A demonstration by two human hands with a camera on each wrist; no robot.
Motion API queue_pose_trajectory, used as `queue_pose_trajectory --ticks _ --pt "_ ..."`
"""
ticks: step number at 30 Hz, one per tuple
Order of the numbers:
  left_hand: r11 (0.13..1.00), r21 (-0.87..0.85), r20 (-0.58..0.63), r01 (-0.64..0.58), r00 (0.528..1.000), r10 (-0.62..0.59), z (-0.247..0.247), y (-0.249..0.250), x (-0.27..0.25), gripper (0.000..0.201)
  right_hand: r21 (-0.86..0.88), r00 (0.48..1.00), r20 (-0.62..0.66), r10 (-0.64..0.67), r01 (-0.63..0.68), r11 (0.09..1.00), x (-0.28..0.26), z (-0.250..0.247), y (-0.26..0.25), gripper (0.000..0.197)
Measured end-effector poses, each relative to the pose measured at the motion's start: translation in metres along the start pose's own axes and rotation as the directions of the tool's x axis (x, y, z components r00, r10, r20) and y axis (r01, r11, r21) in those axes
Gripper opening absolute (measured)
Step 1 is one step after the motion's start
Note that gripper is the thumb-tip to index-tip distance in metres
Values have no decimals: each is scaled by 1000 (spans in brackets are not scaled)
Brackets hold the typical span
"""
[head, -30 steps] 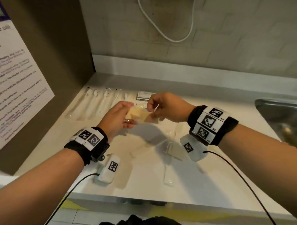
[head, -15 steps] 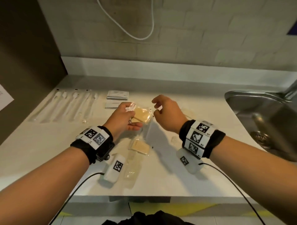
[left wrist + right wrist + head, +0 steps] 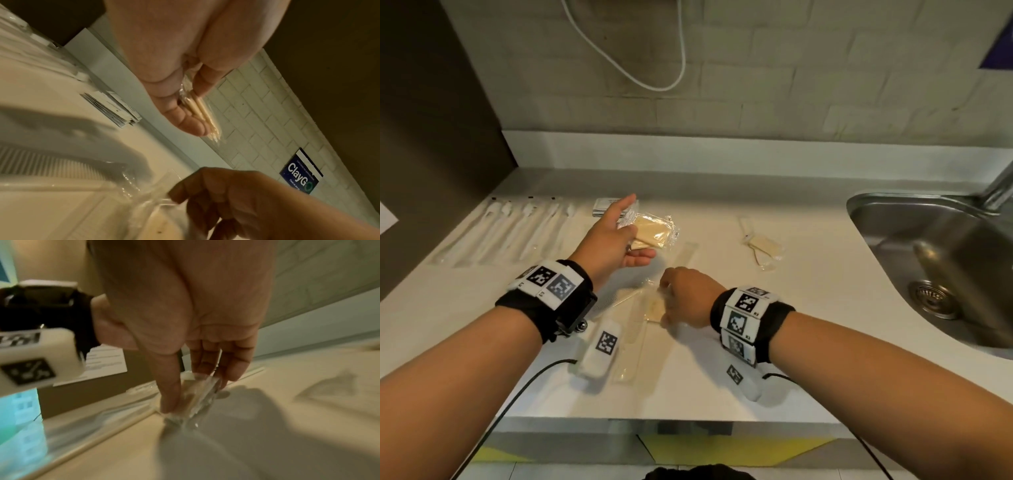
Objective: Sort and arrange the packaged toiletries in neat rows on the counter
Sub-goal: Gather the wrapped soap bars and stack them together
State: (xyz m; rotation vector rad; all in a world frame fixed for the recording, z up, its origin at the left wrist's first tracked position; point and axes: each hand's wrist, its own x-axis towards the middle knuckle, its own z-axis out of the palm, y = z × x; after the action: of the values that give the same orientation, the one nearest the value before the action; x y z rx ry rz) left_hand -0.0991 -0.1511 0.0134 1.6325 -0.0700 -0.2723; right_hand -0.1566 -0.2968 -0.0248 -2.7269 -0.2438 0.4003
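My left hand (image 3: 635, 233) holds tan packets (image 3: 655, 233) in crinkly clear wrap above the counter's back middle. In the left wrist view the thumb (image 3: 185, 120) and fingers pinch these tan packets (image 3: 202, 112). My right hand (image 3: 666, 298) is lower and nearer, its fingertips pinching a clear packet (image 3: 655, 308) with a tan piece inside that lies on the counter (image 3: 722, 383). The right wrist view shows that clear packet (image 3: 195, 395) between thumb and fingers. A wrapped comb (image 3: 635, 329) lies just left of it.
Wrapped toothbrushes (image 3: 510, 229) lie in a row at the back left, with a stack of white sachets (image 3: 604, 205) beside them. A long clear pack (image 3: 686, 253) and another tan packet (image 3: 763, 245) lie farther right. A steel sink (image 3: 928, 257) bounds the right.
My right hand let go of the tan packets and dropped to the clear packet on the counter. My left hand carried the tan packets toward the back. The head view swung right.
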Motion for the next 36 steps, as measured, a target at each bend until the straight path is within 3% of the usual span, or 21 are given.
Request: queue_pose_trajectory --ticks 4,6,10,12,14,17,19,22,28,32,36 --pt "1000 -5 -12 -5 1000 5 7 0 9 54 73 999 -26 22 -21 997 -4 -33 33 30" --pt "1000 -7 -4 -11 1000 11 14 2 15 54 176 989 -94 115 -97 980 -5 -55 57 29" --pt "1000 11 20 -3 1000 2 32 5 27 53 414 902 -147 406 -317 853 8 -87 115 40" --pt "1000 15 39 -2 999 1 41 6 33 53 429 862 -100 497 -413 803 13 -92 133 62" --pt "1000 19 70 -5 998 3 51 8 36 53 416 847 0 532 -483 770 14 -92 142 79" --pt "1000 22 113 -7 994 5 64 10 39 52 395 837 77 542 -525 754 17 -88 149 71" --pt "1000 24 125 -6 992 3 70 10 40 52 281 837 69 543 -539 794 18 -90 152 70" --pt "1000 19 107 20 994 -22 73 8 45 52 43 865 -2 502 -502 864 14 -97 148 62" --pt "998 15 56 68 996 -69 65 5 48 51 101 946 -45 322 -316 943 12 -102 145 27" --pt "997 23 34 70 997 -71 53 3 46 50 397 983 -2 182 -166 903 9 -116 129 28" --pt "998 17 49 60 997 -60 44 4 40 50 596 996 -61 60 -12 803 12 -130 97 23"
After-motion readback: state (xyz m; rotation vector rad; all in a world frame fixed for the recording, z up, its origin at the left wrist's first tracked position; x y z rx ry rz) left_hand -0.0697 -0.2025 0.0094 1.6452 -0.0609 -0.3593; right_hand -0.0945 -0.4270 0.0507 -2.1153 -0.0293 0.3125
